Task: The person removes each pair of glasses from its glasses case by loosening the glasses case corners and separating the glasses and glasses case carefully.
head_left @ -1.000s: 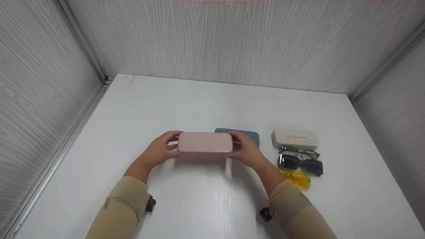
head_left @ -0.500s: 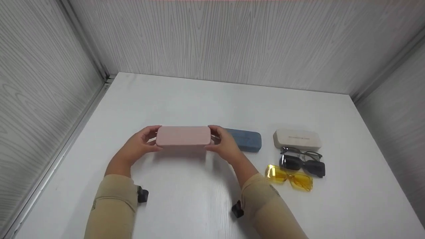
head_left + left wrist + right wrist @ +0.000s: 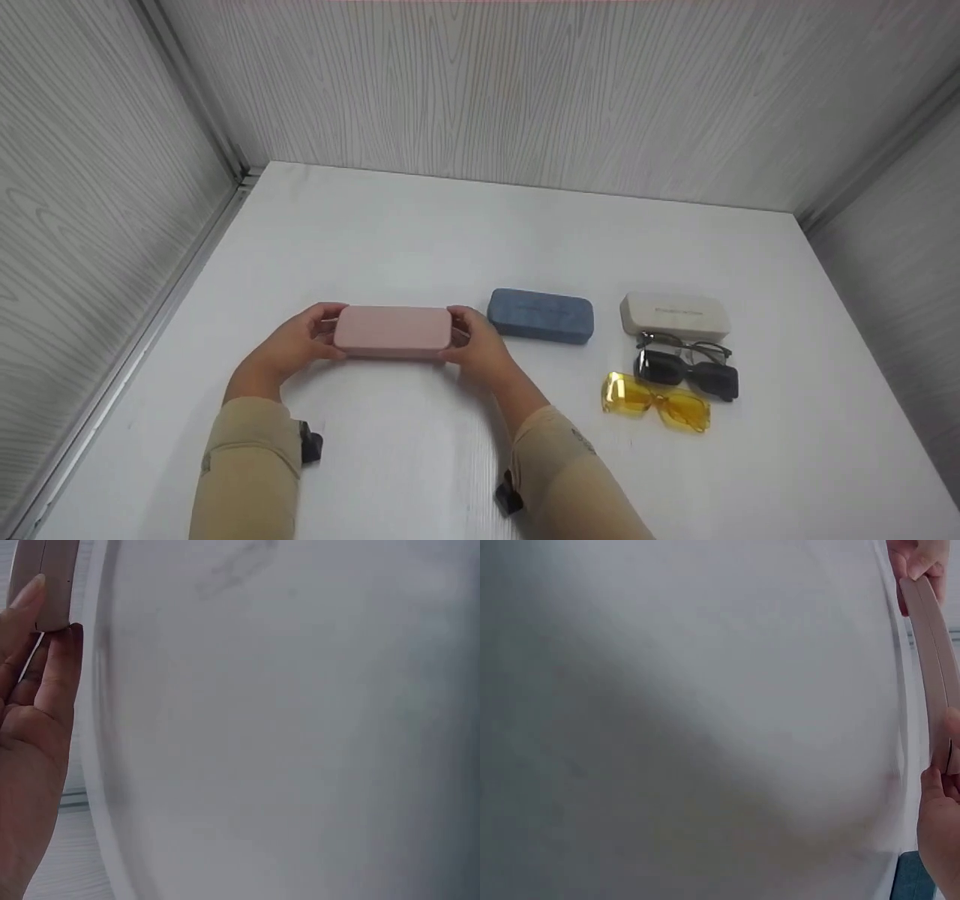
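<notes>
A pink glasses case [image 3: 393, 330], its lid closed, lies level between my two hands, left of the table's middle. My left hand [image 3: 291, 346] grips its left end, thumb on the near side and fingers at the far side. At the right end my right hand [image 3: 480, 351] holds it the same way. The left wrist view shows the thumb on the pink case [image 3: 54, 585] near its lid seam. In the right wrist view, both hands hold the long pink case [image 3: 932, 660] by its ends.
A blue glasses case [image 3: 540, 316] lies just right of my right hand. Farther right sits a cream glasses case [image 3: 675, 315]. In front of it lie clear glasses [image 3: 684, 346], dark sunglasses [image 3: 687, 373] and yellow glasses [image 3: 656, 402]. Wood-grain panels [image 3: 487, 90] border the white table [image 3: 405, 450].
Both hands have carried the pink case leftward, then lowered it toward the table. The blue case and the yellow glasses, partly covered before, now show in full.
</notes>
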Action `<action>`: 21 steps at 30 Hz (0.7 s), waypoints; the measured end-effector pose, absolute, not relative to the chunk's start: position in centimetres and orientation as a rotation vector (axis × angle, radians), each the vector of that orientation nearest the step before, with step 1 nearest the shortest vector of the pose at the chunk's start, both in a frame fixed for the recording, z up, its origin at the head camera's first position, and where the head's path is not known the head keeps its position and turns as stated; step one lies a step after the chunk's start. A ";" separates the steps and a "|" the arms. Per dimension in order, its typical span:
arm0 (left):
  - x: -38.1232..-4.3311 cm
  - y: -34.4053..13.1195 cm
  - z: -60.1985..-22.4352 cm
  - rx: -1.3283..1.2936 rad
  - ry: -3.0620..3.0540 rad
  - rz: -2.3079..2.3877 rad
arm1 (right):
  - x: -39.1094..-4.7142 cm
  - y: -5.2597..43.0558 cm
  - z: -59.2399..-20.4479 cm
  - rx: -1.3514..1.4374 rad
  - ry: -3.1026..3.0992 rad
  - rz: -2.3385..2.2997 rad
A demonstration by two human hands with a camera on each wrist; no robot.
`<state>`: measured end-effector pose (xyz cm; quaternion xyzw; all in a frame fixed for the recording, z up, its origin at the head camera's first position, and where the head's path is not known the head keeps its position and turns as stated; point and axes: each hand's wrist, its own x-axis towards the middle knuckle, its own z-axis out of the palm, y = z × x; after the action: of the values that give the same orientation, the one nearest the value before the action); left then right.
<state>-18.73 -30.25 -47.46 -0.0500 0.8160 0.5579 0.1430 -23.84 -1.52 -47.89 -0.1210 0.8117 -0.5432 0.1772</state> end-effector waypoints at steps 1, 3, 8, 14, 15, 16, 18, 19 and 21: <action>-18.8 -30.2 -47.6 -0.147 2.359 1.596 | -23.8 -1.5 -48.0 -0.336 2.289 -1.544; -18.9 -30.1 -47.8 -0.154 2.363 1.577 | -23.7 -1.4 -48.2 -0.309 2.270 -1.554; -19.1 -29.9 -48.2 -0.175 2.364 1.545 | -23.7 -1.1 -48.6 -0.235 2.247 -1.546; -19.1 -29.7 -48.4 -0.158 2.382 1.533 | -23.7 -1.2 -48.9 -0.244 2.297 -1.494; -19.0 -29.7 -48.4 -0.147 2.392 1.526 | -23.7 -1.2 -48.9 -0.255 2.304 -1.486; -19.0 -29.7 -48.4 -0.137 2.399 1.521 | -23.7 -1.2 -49.0 -0.269 2.313 -1.475; -19.0 -29.8 -48.5 -0.123 2.412 1.506 | -23.7 -1.3 -49.0 -0.294 2.326 -1.466; -19.0 -29.9 -48.5 -0.114 2.414 1.502 | -23.7 -1.3 -49.0 -0.305 2.331 -1.462; -18.9 -29.9 -48.4 -0.111 2.413 1.497 | -23.7 -1.3 -48.9 -0.331 2.342 -1.450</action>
<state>-18.92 -29.93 -48.43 -0.0385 0.8396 0.5208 0.1494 -23.65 -1.34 -48.92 -0.1172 0.8300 -0.5138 0.1828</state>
